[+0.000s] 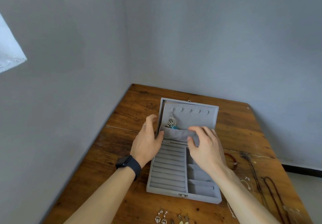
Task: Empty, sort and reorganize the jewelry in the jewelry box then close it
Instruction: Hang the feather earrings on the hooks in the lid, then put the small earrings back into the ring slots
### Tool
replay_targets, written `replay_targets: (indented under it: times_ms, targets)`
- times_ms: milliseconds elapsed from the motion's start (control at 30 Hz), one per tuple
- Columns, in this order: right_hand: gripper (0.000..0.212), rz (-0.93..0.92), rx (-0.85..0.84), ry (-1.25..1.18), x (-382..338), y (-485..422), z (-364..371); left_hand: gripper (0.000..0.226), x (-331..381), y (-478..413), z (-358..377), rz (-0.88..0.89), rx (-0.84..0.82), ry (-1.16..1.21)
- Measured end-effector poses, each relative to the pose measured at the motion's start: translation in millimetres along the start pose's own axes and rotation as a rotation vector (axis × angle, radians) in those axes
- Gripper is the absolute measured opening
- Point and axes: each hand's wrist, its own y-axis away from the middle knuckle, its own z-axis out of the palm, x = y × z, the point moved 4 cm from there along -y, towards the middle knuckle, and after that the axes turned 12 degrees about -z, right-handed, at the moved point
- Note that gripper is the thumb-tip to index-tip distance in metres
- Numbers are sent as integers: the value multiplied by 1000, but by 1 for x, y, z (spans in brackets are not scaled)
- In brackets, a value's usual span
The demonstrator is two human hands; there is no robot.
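Observation:
A grey velvet jewelry box (183,196) stands open on the wooden table, its lid (196,117) upright with a row of hooks. A silver dangling earring with turquoise bits (172,123) hangs from the leftmost hook into the lid's fabric pocket (177,134). My left hand (148,140), with a ring and a black watch on the wrist, holds the lid's left edge, thumb on the pocket. My right hand (203,145) pinches the pocket's right end. The ring rolls and side compartments look bare apart from a small item at the front right.
Several earrings (171,218) lie on the table in front of the box. To the right lie dark cord necklaces (271,189), a thin chain (245,182) and a reddish bracelet (231,159). Grey walls close in behind and on the left.

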Motion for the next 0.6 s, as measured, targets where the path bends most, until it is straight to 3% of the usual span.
replay_targets:
  times_ms: [133, 267, 400, 600]
  targets:
    - [16, 10, -40, -3, 0, 68, -18, 59, -20, 32, 7, -161, -152, 81]
    - [20, 22, -173, 11, -12, 124, -28, 53, -29, 77, 6, -233, -230, 86]
    - [38, 14, -301, -29, -33, 152, -29, 51, -31, 116, 0, -241, -218, 89]
    - [50, 4, -276, 7, -45, 176, -17, 50, -29, 163, -7, -197, -136, 7]
